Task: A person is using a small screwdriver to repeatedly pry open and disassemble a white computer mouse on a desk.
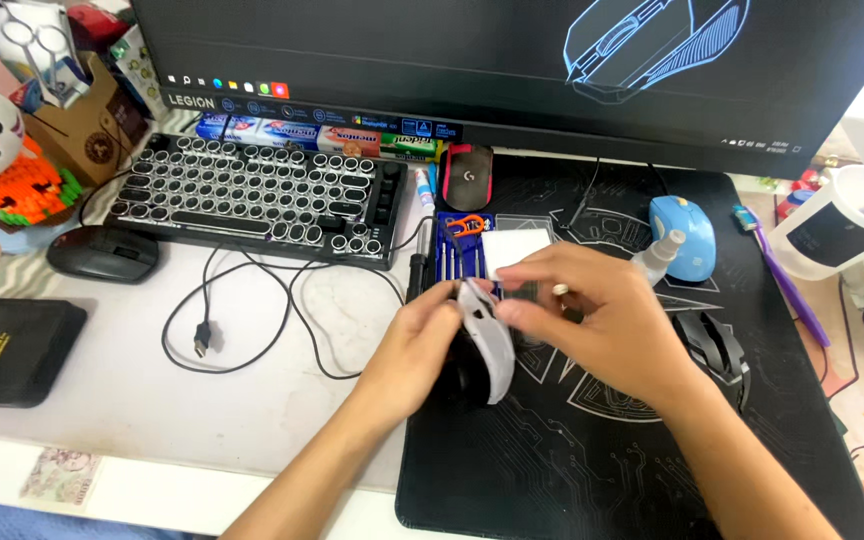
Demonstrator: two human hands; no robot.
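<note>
Left edge: a black case point(14, 350) is lying flat on the tabletop point(132, 400), with a dark mouse point(102, 253) just beyond it.
Keyboard: a round-keyed black keyboard point(252, 195) is sitting below the monitor point(512, 70), its loose cable point(242, 320) curling toward the hands.
Left hand: the left hand point(417, 345) is closing around a black mouse with a grey shell point(482, 340), gripping it from the left above the dark desk mat point(602, 440).
Step in hand: judging by the lifted shell, the mouse housing is being parted or refitted.
Right hand: the right hand point(592, 315) is pinching at the shell's upper edge, fingers curled; whether it is holding a small part I cannot tell.
Behind: a blue tool tray point(477, 245) is standing open.
Next move: seemingly calls for a steady, even pull along the seam.
Right side: a blue mouse point(684, 235) and another black mouse point(717, 345) are resting well apart from the hands.
</note>
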